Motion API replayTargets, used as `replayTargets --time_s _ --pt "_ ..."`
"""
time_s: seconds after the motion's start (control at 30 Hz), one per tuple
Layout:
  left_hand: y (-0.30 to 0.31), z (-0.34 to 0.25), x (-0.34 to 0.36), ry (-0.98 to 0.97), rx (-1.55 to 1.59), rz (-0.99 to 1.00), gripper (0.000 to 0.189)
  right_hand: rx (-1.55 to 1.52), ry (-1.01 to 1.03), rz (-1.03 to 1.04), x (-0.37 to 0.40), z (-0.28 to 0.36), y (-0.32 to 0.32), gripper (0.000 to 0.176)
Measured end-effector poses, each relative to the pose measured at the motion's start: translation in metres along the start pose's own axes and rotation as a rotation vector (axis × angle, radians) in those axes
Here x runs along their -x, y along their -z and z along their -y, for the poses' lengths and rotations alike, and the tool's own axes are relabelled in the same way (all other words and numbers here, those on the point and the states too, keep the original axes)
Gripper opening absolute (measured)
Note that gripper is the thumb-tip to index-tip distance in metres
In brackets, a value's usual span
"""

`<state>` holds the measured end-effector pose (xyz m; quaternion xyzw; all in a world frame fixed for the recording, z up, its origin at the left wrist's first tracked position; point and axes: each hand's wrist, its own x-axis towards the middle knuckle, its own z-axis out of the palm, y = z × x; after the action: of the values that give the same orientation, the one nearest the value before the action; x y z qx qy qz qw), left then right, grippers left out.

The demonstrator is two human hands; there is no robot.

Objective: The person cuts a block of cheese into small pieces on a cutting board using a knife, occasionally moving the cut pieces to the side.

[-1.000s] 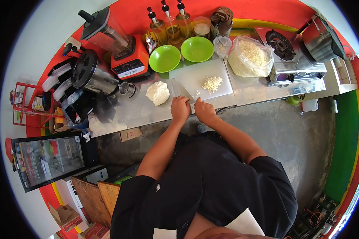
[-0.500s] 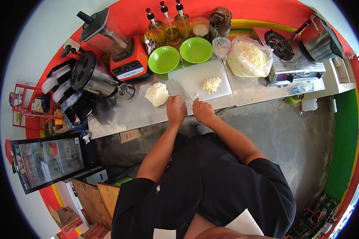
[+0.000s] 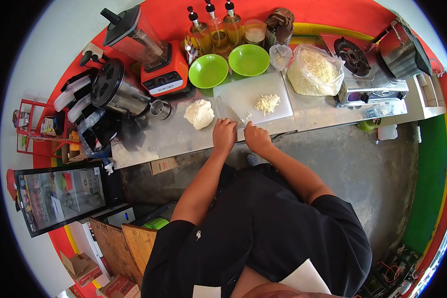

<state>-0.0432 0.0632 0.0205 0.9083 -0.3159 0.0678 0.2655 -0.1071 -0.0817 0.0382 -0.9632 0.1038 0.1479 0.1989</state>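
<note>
A knife (image 3: 227,107) with a broad, pale blade lies slanted over the left edge of the white cutting board (image 3: 236,89), its tip pointing away from me. My right hand (image 3: 258,137) is closed around its handle at the board's near edge. Just left of it, my left hand (image 3: 224,135) has its fingers curled in by the heel of the blade; what they hold, if anything, is hidden. Chopped white pieces (image 3: 267,104) sit in a small heap on the board, with a few crumbs near the blade. A crumpled white bundle (image 3: 199,114) rests left of my left hand.
Two green bowls (image 3: 208,71) stand behind the board, with pump bottles (image 3: 201,37) beyond. A bag of white shreds (image 3: 315,69) and a gas stove (image 3: 370,89) are on the right. A red blender (image 3: 165,74) and a metal cup (image 3: 160,110) stand left.
My left hand's fingers have drawn in from a flatter, spread pose to a curled one near the blade. My right hand stays on the knife handle. The whole view has shifted slightly.
</note>
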Motion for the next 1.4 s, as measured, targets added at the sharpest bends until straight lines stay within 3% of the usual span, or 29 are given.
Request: replayTargets --time_s 0.17,0.43,0.57,0.63,0.77,0.87,0.93,1.03,1.13,1.4 --pt "0.0 0.0 -0.018 0.074 -0.008 0.086 0.009 0.056 0.013 0.012 -0.005 -0.003 0.004 0.03" --pt "-0.006 0.003 -0.031 0.439 0.155 0.216 0.006 0.036 0.013 0.006 -0.006 -0.003 -0.001 0.031" --pt "-0.005 0.005 -0.033 0.444 0.16 0.226 0.005 0.058 0.019 0.017 -0.003 0.002 0.001 0.031" --pt "-0.007 0.004 -0.03 0.416 0.166 0.21 0.003 0.034 0.019 -0.029 0.005 0.001 -0.004 0.018" --pt "-0.013 0.004 -0.022 0.374 0.13 0.106 0.001 0.037 0.045 -0.024 -0.001 -0.003 -0.002 0.018" --pt "-0.009 0.0 -0.021 0.256 0.073 0.05 0.004 0.061 0.011 0.01 -0.004 0.002 0.0 0.029" --pt "-0.006 -0.007 -0.017 0.273 0.038 0.026 0.005 0.064 0.056 -0.053 0.004 0.003 -0.005 0.017" --pt "-0.005 -0.014 -0.011 0.3 0.056 -0.036 0.008 -0.001 0.016 0.007 0.006 0.0 -0.01 0.028" --pt "-0.007 -0.013 -0.005 0.217 0.044 -0.081 0.011 0.084 0.052 -0.053 0.004 0.001 -0.008 0.027" --pt "-0.011 -0.013 -0.007 0.173 -0.113 -0.022 0.01 0.104 0.031 0.02 0.02 0.015 0.013 0.022"
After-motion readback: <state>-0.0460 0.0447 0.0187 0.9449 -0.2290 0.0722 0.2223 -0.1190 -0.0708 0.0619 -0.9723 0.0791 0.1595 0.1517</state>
